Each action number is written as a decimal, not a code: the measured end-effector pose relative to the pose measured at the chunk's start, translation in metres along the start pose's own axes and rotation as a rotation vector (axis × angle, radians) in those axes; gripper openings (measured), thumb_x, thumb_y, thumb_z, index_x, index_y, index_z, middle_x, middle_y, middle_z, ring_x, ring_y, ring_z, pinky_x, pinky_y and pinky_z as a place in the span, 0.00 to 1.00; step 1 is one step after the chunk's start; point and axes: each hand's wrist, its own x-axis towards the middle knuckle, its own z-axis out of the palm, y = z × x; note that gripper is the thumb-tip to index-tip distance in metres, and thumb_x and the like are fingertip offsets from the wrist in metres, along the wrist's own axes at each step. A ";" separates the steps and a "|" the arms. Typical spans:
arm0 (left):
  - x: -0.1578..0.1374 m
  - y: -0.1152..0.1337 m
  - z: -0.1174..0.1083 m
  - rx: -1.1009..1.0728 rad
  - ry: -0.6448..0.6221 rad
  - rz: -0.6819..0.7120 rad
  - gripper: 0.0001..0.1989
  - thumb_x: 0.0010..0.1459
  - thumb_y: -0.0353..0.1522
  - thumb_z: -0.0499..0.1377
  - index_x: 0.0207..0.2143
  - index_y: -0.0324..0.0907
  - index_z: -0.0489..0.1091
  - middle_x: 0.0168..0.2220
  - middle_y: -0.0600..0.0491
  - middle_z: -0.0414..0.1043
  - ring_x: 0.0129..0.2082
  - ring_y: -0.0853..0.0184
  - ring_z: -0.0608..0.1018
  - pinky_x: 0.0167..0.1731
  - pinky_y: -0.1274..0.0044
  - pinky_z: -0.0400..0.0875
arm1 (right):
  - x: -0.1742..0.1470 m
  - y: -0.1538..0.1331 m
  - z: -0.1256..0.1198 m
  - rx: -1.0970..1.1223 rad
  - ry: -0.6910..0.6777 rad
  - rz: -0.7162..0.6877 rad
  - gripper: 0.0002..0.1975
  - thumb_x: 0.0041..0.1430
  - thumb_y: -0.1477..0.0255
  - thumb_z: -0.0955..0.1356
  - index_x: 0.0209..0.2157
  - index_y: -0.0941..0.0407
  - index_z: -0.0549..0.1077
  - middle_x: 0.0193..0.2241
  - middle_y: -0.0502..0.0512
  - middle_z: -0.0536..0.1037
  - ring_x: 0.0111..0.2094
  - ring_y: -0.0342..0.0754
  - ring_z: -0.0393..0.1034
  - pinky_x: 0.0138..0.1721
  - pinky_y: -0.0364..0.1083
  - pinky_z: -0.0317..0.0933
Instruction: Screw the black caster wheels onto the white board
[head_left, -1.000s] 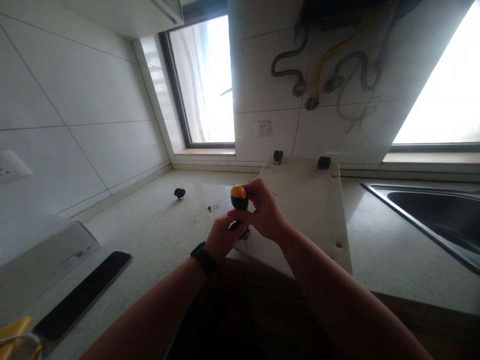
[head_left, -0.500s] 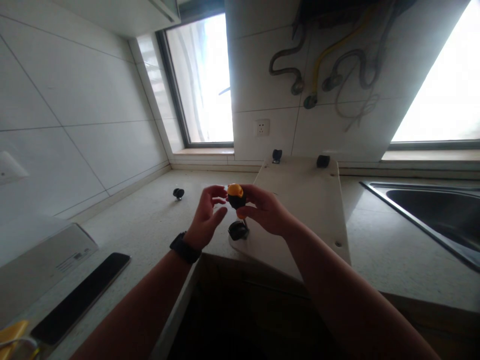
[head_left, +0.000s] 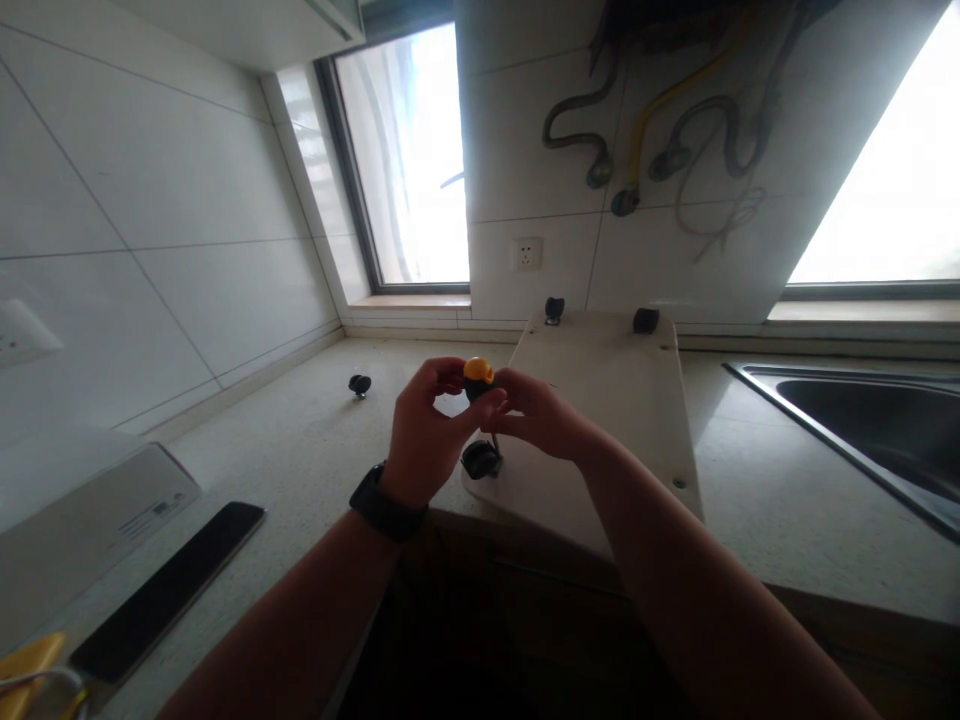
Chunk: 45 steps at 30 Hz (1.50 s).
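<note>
Screwdriver (head_left: 478, 380), one, orange-capped with dark body; held upright above the near left corner of a pale board (head_left: 600, 400), its thin shaft running down to the base of a black caster (head_left: 478, 460) there; whether the tip is seated in a screw is too small to tell.

Left hand (head_left: 429, 430), bare, dark watch (head_left: 386, 503) at the wrist; thumb and fingers bent into a loose ring, a gap showing between them, their tips meeting the handle from the left; right hand (head_left: 541, 412), bare; fingers and thumb drawn in about the handle from the right.

Board, rounded at the corners, lying on the worktop (head_left: 315, 440); two further black casters, one (head_left: 553, 310) at the far left corner, the other (head_left: 646, 320) at the far right; a small dark spot near the closest right corner.

Loose black caster (head_left: 360, 385), one, on the worktop left of the hands; flat dark device (head_left: 169, 590), lower left, beside a pale box (head_left: 97, 535); yellow object (head_left: 34, 660), partly cut off by the picture's edge; sink (head_left: 754, 378), metal-rimmed, right of the board.
</note>
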 end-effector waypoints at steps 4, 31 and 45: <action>0.000 0.001 -0.002 0.006 -0.073 0.002 0.18 0.53 0.32 0.70 0.47 0.43 0.74 0.43 0.50 0.79 0.41 0.64 0.79 0.47 0.68 0.75 | -0.006 0.002 -0.014 -0.131 -0.219 0.091 0.17 0.58 0.66 0.74 0.48 0.56 0.75 0.40 0.55 0.81 0.41 0.48 0.77 0.46 0.52 0.70; 0.005 0.008 -0.008 -0.171 -0.190 -0.136 0.22 0.48 0.28 0.73 0.46 0.42 0.72 0.39 0.53 0.78 0.37 0.67 0.81 0.39 0.75 0.80 | -0.004 0.011 -0.003 -0.253 -0.184 0.158 0.10 0.54 0.67 0.74 0.32 0.56 0.72 0.25 0.45 0.69 0.26 0.41 0.60 0.30 0.43 0.56; 0.006 0.006 -0.012 -0.279 -0.406 -0.140 0.25 0.56 0.32 0.69 0.56 0.45 0.70 0.55 0.46 0.75 0.55 0.57 0.78 0.57 0.60 0.72 | -0.004 0.019 -0.002 -0.203 -0.194 0.166 0.12 0.54 0.65 0.74 0.33 0.56 0.70 0.27 0.46 0.70 0.28 0.41 0.61 0.32 0.44 0.58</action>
